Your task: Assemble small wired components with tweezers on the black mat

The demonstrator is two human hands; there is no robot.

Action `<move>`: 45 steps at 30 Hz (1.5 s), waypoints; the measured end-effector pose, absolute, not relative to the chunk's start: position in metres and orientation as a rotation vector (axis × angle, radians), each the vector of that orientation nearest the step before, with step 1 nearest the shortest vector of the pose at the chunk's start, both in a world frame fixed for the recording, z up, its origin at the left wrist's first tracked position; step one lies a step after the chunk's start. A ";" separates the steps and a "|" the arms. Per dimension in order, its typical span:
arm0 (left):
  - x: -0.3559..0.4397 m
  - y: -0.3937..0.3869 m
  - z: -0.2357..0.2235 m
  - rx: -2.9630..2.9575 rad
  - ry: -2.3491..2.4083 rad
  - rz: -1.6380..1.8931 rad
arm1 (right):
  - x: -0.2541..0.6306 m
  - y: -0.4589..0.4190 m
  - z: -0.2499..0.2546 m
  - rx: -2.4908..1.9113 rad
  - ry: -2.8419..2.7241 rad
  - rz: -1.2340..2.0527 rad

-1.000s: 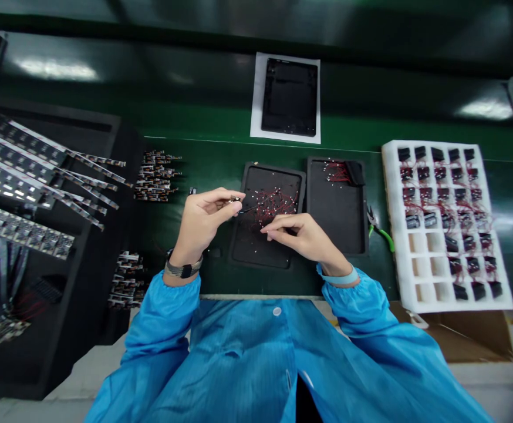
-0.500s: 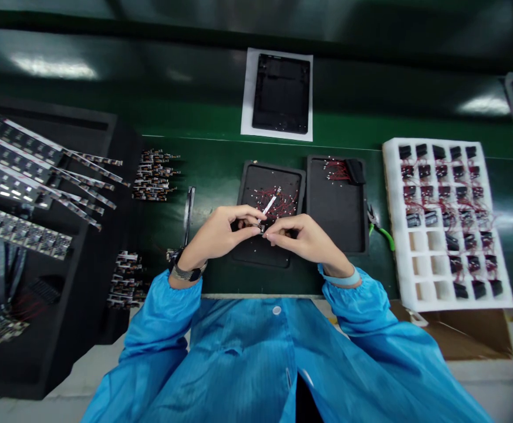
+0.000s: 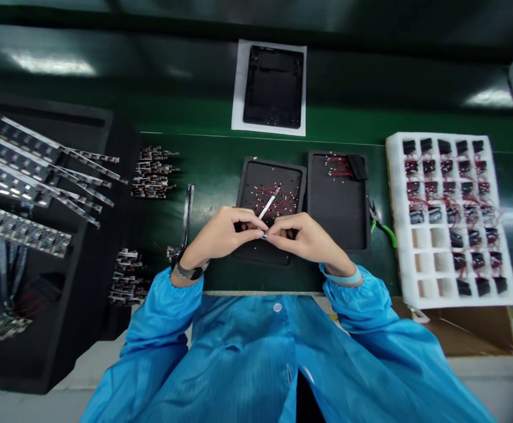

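Over the black tray [image 3: 248, 176], both of my hands meet at the fingertips. My left hand [image 3: 228, 235] is closed in a pinch on the near end of a narrow flex cable [image 3: 269, 202], whose white strip slants up and away to the right. My right hand [image 3: 309, 238] is pinched against the same end; what its fingertips grip is too small and covered to make out. Beneath the cable, a tangle of thin red wires [image 3: 287, 198] with small white ends lies in the tray.
To the right stand a second black tray [image 3: 338, 220], green-handled pliers [image 3: 386, 232] and a white foam tray [image 3: 406, 264] of black parts with red wires. On the left are bundles of flex cables [image 3: 153, 173] and a black bin [image 3: 63, 329] with circuit strips. A tablet-like housing [image 3: 274, 88] lies ahead.
My left thumb and fingers have come slightly closer to my right fingertips at the cable's near end. The cable stays in my left hand, and the whole view has shifted a little.
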State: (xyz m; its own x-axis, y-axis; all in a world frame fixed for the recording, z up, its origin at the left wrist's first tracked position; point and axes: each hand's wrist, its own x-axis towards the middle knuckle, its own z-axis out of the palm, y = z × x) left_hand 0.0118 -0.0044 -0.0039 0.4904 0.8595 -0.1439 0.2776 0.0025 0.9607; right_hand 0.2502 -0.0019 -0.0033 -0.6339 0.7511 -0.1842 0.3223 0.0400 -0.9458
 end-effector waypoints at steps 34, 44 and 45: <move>0.013 -0.004 -0.009 1.444 1.062 0.588 | 0.250 -0.002 0.000 -1.194 -1.762 1.816; 0.012 -0.002 -0.011 1.332 0.999 0.589 | 0.250 -0.001 -0.004 -1.118 -1.644 1.914; 0.013 -0.002 -0.010 1.319 0.995 0.593 | 0.250 -0.001 -0.004 -1.115 -1.640 1.916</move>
State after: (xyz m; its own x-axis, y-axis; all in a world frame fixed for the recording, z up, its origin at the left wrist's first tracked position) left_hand 0.0130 -0.0019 -0.0104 0.4845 0.8363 -0.2566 0.1723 0.1964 0.9653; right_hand 0.2501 -0.0008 -0.0043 -0.6119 0.7240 -0.3184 0.2030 -0.2453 -0.9480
